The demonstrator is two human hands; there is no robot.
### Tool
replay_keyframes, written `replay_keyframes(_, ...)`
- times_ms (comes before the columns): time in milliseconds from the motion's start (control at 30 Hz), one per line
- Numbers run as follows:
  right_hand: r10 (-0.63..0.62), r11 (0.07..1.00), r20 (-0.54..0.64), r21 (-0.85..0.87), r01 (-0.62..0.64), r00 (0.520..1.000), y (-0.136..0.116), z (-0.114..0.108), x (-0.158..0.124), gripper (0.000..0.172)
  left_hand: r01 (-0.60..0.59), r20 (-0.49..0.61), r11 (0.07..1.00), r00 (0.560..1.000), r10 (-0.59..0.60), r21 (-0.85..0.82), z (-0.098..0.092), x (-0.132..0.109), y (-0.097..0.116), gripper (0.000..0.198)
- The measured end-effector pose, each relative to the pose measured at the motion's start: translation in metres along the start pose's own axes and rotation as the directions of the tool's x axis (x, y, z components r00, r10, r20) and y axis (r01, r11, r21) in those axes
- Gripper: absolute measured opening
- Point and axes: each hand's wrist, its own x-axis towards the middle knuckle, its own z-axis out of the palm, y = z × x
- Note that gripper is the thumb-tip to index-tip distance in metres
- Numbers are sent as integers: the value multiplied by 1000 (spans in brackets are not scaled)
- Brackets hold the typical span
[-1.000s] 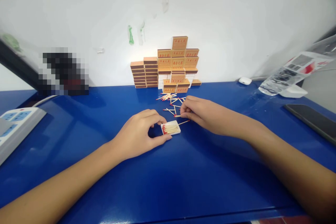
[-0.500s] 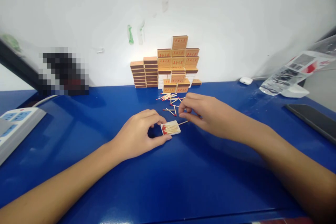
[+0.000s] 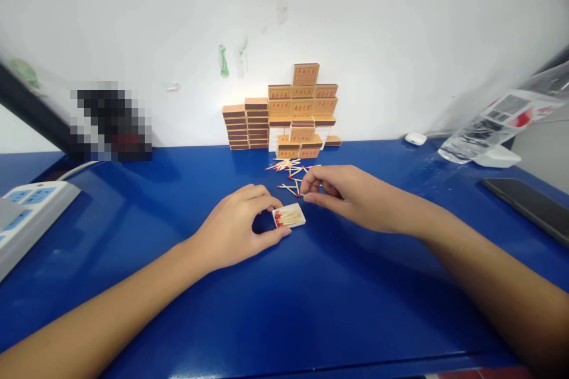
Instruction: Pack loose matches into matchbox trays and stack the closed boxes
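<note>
The left hand (image 3: 235,222) grips the tray (image 3: 299,225) between thumb and fingers, touching it; the right hand (image 3: 342,186) is just past the tray's far right corner, fingertips pinched, seemingly on a match (image 3: 302,194). From them the tray lies leftward and closer in, long axis running left to right.

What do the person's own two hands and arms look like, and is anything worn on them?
The left hand and right hand are both ungloved, with no ring, watch or bracelet visible. The left forearm and right forearm are bare, with no sleeve in view.
</note>
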Motion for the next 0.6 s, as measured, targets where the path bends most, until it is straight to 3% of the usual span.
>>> replay_keyframes(267, -13, 999, 133, 34, 9, 991, -7, 5, -5, 24, -2, -3, 1000, 1000, 2, 18, -1, -1, -1, 24)
replay_keyframes(600, -16, 1000, 108, 22, 14, 994, -5, -1, -7, 26, -9, 0, 1000, 1000, 9, 12, 0, 0, -1, 23)
